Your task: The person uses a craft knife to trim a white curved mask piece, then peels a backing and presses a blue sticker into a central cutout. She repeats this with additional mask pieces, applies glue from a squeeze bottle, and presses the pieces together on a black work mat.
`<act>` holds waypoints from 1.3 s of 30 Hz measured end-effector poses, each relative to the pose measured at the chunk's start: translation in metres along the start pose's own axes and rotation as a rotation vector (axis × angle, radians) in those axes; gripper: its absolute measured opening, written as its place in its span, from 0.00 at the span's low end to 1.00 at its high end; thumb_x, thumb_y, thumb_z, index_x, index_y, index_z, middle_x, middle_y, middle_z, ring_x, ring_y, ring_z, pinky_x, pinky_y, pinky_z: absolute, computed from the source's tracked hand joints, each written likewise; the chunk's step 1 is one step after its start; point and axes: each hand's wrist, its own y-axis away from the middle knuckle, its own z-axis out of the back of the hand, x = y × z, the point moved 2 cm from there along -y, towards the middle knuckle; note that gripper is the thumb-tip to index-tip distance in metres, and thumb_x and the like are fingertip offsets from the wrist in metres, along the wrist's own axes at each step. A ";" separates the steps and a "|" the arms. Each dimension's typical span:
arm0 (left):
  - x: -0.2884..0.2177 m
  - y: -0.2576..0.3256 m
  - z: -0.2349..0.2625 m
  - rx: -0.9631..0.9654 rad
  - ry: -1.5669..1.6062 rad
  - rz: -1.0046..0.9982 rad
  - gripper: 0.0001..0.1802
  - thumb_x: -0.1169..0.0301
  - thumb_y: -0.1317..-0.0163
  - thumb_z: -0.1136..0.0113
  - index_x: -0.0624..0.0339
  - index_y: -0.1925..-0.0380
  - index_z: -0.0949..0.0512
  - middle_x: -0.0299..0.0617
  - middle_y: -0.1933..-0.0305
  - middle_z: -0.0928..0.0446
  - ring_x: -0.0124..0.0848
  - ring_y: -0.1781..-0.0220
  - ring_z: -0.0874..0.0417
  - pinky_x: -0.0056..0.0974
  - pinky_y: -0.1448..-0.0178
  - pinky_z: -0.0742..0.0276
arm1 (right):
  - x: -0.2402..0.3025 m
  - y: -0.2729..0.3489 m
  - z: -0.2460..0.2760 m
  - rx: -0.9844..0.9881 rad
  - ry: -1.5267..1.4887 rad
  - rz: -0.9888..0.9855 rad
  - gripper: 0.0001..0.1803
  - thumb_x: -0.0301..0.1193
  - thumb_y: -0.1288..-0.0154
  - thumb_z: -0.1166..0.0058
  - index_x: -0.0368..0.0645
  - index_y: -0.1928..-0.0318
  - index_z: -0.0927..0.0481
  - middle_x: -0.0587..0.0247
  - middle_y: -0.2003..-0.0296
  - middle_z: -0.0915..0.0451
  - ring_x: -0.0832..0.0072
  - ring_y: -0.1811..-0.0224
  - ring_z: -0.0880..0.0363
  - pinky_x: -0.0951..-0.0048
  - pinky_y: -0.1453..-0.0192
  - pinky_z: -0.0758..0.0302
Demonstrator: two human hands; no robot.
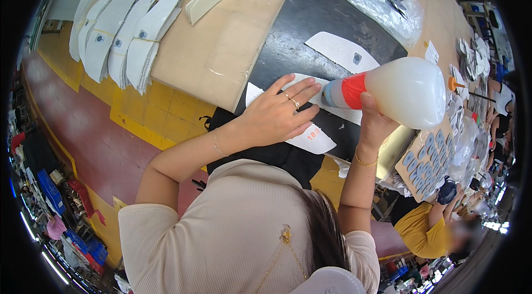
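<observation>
At the far left, bundles of white cut pieces (119,34) are laid fanned out along the edge of a tan worktable (221,45), each bundle banded round its middle; the yellow and red floor (111,144) is seen below them. Further right, a black mat (310,22) is spread on the table; on it a white shaped piece (341,50) lies apart from the others. The left hand (277,111) is laid flat, fingers spread and slightly bent, pressed onto another white piece (302,138) at the mat's near edge; nothing is gripped by it, only held down. Just beside its fingertips the nozzle of a large milky squeeze bottle (407,92) with a red band is pointed at that piece; the bottle is tilted on its side and is clasped from beneath by the right hand (377,122), fingers wrapped closed around its neck end. At the far right, a board of small grey-blue pieces (426,164) is seen, and another person in a yellow top (424,230) sits below it.
</observation>
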 end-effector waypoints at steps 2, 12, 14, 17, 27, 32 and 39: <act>0.000 0.000 0.000 -0.004 -0.006 0.001 0.17 0.61 0.41 0.32 0.52 0.52 0.18 0.48 0.31 0.27 0.42 0.26 0.30 0.54 0.24 0.40 | 0.003 -0.002 -0.002 0.054 0.078 0.045 0.31 0.36 0.50 0.18 0.41 0.47 0.18 0.64 0.53 0.16 0.71 0.52 0.17 0.66 0.42 0.21; -0.001 0.000 0.001 -0.023 -0.019 -0.012 0.17 0.61 0.41 0.32 0.54 0.55 0.20 0.49 0.33 0.26 0.42 0.27 0.30 0.53 0.25 0.38 | -0.013 -0.024 0.030 -0.165 -0.286 0.022 0.32 0.42 0.38 0.27 0.35 0.43 0.26 0.59 0.50 0.21 0.69 0.49 0.19 0.64 0.43 0.20; -0.001 -0.001 0.000 -0.002 -0.017 -0.009 0.17 0.61 0.41 0.32 0.53 0.54 0.20 0.49 0.31 0.27 0.42 0.25 0.32 0.53 0.24 0.39 | -0.020 -0.026 0.036 -0.174 -0.132 0.135 0.33 0.43 0.34 0.31 0.35 0.39 0.31 0.58 0.48 0.23 0.68 0.50 0.17 0.64 0.49 0.14; 0.000 0.000 0.000 0.027 -0.018 -0.001 0.18 0.61 0.40 0.32 0.52 0.51 0.19 0.47 0.29 0.29 0.41 0.24 0.33 0.54 0.23 0.40 | -0.020 -0.022 0.031 -0.161 -0.009 0.168 0.34 0.44 0.36 0.30 0.36 0.40 0.29 0.59 0.49 0.22 0.69 0.51 0.18 0.66 0.47 0.16; -0.001 0.000 0.000 0.045 -0.004 0.010 0.18 0.61 0.39 0.32 0.52 0.50 0.19 0.46 0.29 0.29 0.42 0.23 0.34 0.54 0.23 0.41 | -0.020 -0.001 0.016 -0.165 -0.033 0.027 0.35 0.40 0.48 0.19 0.42 0.44 0.23 0.64 0.52 0.18 0.71 0.49 0.19 0.68 0.40 0.23; 0.000 -0.001 0.000 0.045 0.000 0.003 0.18 0.61 0.39 0.32 0.52 0.50 0.19 0.46 0.29 0.29 0.42 0.23 0.34 0.54 0.23 0.41 | -0.024 -0.001 0.004 -0.195 -0.218 -0.003 0.42 0.48 0.42 0.26 0.39 0.37 0.31 0.59 0.48 0.22 0.66 0.46 0.19 0.53 0.37 0.19; -0.002 0.001 0.006 0.036 -0.018 0.018 0.19 0.62 0.39 0.32 0.54 0.49 0.19 0.46 0.30 0.27 0.41 0.24 0.32 0.54 0.23 0.42 | 0.015 -0.062 0.053 -0.364 -0.279 0.094 0.52 0.65 0.42 0.37 0.37 0.32 0.37 0.50 0.40 0.25 0.56 0.38 0.21 0.45 0.30 0.24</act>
